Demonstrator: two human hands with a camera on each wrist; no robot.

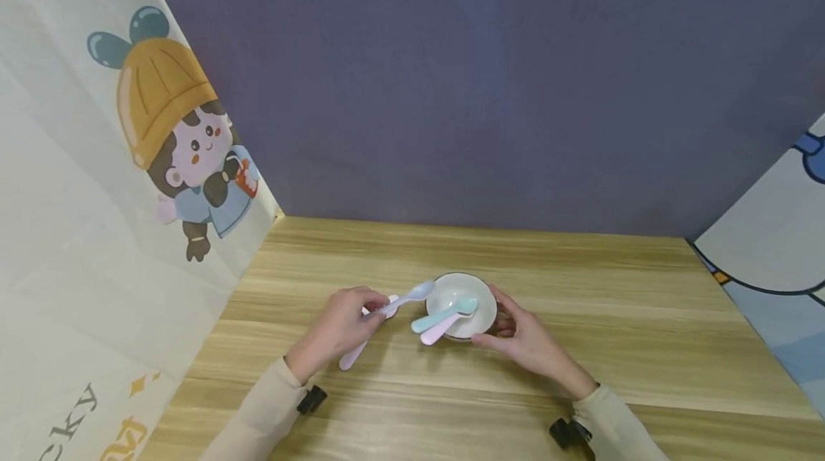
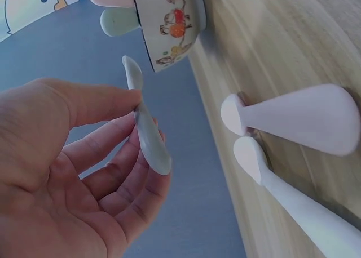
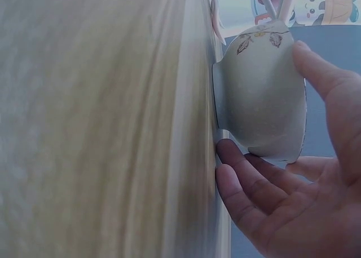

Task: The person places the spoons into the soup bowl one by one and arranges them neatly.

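Observation:
My left hand pinches a pale lavender spoon between thumb and fingertips, with the spoon's head beside the bowl's left rim. In the left wrist view this spoon is held above the table. A white bowl with a dark rim stands on the table; printed fruit and birds decorate its outside. My right hand holds the bowl from the right, thumb at the rim and fingers round its side. Inside lean a mint spoon and a pink spoon, handles jutting over the near-left edge.
Two more spoons, a pinkish one and a whitish one, lie on the wooden table below the left hand. A dark blue-grey panel rises behind the table; cartoon-printed sheets flank it.

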